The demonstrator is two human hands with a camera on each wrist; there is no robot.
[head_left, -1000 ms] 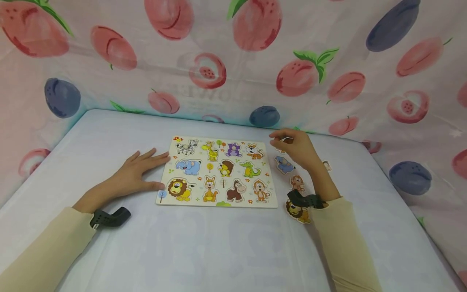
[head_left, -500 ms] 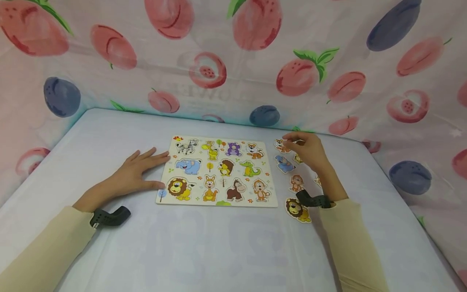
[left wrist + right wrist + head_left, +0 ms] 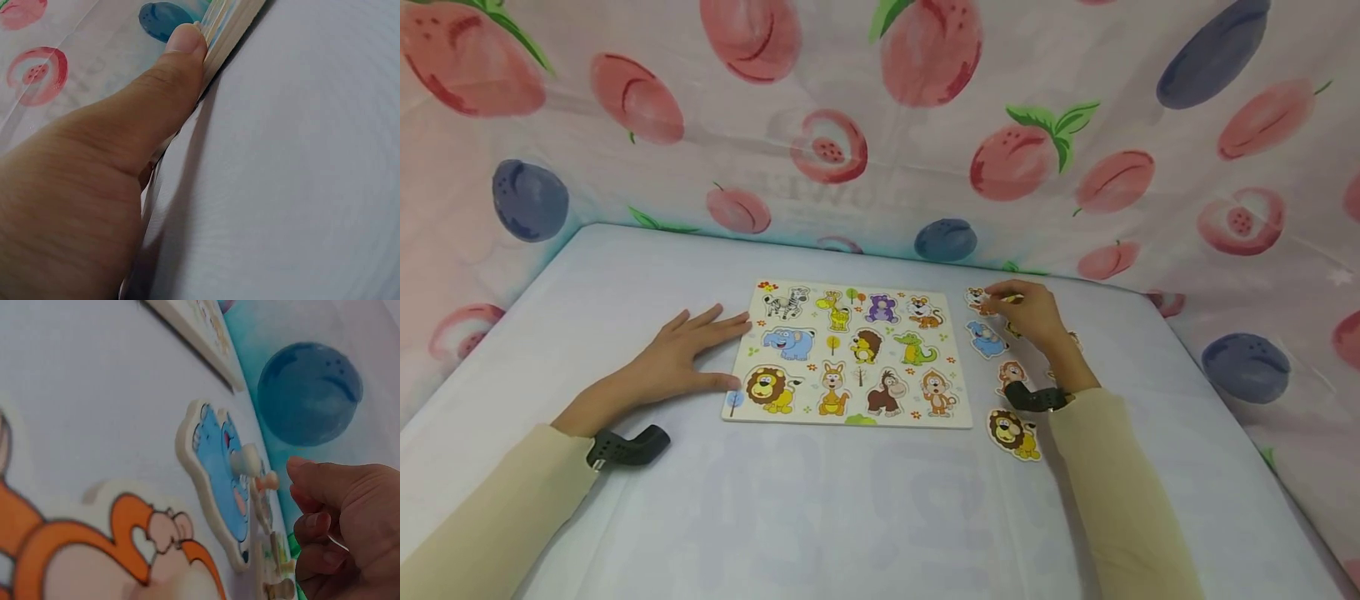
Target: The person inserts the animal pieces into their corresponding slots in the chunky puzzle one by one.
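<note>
A wooden animal puzzle board lies flat, printed with a zebra, a lion, a monkey and other animals. My left hand spreads its fingers along the board's left edge; in the left wrist view the thumb touches that edge. My right hand, fingers loosely bent, is over the tiger puzzle piece beyond the board's upper right corner. In the right wrist view, thumb and fingertips are beside a small wooden knob, with nothing visible between them.
More knobbed pieces lie right of the board: an elephant, a monkey and a lion. Others are partly hidden under the right hand and forearm. A fruit-patterned cloth hangs behind the white-covered table.
My right hand has moved right and slightly toward me, from beside the board's upper right corner to the tiger piece. The left hand stays on the board's edge.
</note>
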